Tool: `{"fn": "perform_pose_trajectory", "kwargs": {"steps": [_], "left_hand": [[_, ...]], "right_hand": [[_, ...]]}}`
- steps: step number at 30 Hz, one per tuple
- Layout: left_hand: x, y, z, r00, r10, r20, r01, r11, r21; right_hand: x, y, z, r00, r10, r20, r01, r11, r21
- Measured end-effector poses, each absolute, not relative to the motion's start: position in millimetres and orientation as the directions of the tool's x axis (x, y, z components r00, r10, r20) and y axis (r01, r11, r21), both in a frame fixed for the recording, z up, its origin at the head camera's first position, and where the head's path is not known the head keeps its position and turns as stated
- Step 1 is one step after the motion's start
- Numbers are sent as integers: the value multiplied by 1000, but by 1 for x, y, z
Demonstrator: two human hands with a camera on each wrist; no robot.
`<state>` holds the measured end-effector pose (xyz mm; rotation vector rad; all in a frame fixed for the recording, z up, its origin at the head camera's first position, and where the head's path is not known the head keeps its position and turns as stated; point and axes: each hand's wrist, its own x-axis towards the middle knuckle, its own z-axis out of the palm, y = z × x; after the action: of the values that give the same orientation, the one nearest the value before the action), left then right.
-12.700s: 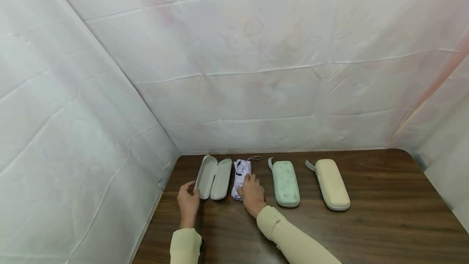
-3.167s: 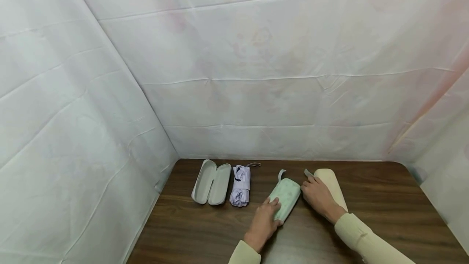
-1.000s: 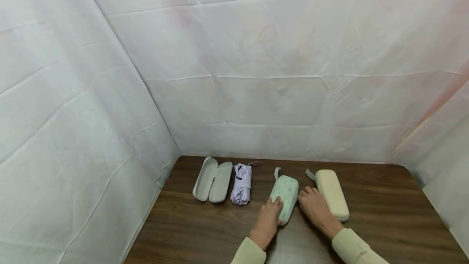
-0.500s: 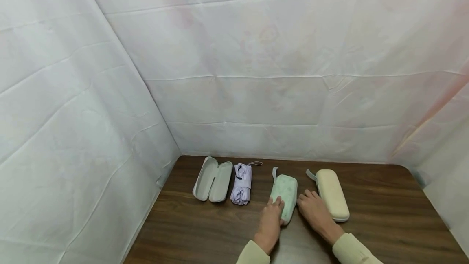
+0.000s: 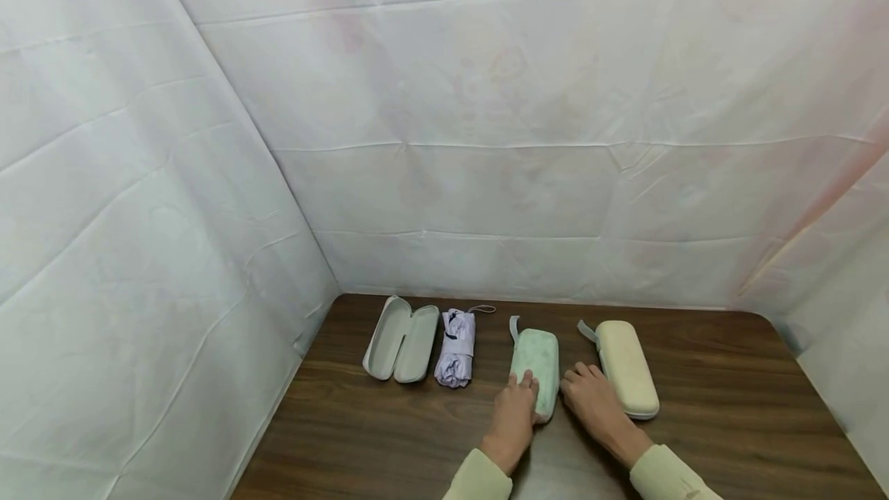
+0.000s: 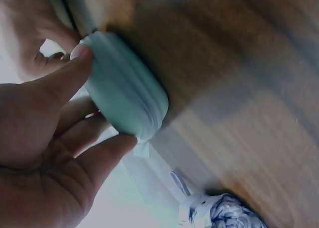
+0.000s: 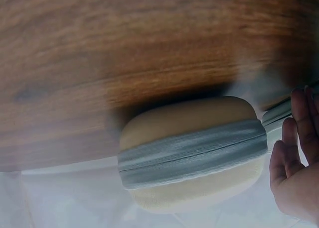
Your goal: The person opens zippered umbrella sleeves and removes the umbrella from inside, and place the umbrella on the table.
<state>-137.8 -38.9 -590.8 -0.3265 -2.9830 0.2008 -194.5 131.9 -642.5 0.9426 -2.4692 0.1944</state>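
A pale green zippered glasses case [image 5: 540, 357] lies on the table with its grey strap toward the back wall. My left hand [image 5: 510, 415] grips its near end, thumb on one side and fingers on the other, as the left wrist view shows. Along the zipper on the case's right side, my right hand [image 5: 593, 400] has its thumb and forefinger brought together; the zipper pull is hidden behind the fingertips. The green case looks closed. Right of that hand lies a cream zippered case [image 5: 628, 369], whose grey zipper band [image 7: 194, 153] fills much of the right wrist view.
An opened light grey case [image 5: 403, 342] lies at the table's back left, its two halves spread. Beside it is a folded lilac umbrella [image 5: 455, 349] with a wrist loop. White sheeting [image 5: 451, 176] hangs behind the brown table [image 5: 389, 438] and on both sides.
Since the earliest frame, both hands have left the grey case and umbrella for the green case. Lately, the green case has turned straighter and the right hand has slid nearer along its side.
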Motion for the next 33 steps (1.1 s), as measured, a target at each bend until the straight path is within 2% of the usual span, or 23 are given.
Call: {"fn": "perform_pose_trajectory", "kwargs": {"steps": [5,14,23,30,33], "left_hand": [[-140,-40,-590,-968,223,116,207,969,-136],[-142,-30,-597,-986,124,108,112,988,-109],[-137,-15,-598,-988,48,145,29,991,-130],[-138,-21,-593,-966,155,209,108,970,-219],[-139,-21,-594,-964,163,212,118,971,-210]], "right_hand": [[-194,133,-642,-631,-595,498,-667,743,42],[-189,133,-640,-649,-590,480,-656,754,41],[-183,135,-643,-596,-604,529,-691,721,44],[-181,138,-643,-573,-605,553,-703,709,48],[-180,139,-642,-574,-604,553,-701,712,49]]}}
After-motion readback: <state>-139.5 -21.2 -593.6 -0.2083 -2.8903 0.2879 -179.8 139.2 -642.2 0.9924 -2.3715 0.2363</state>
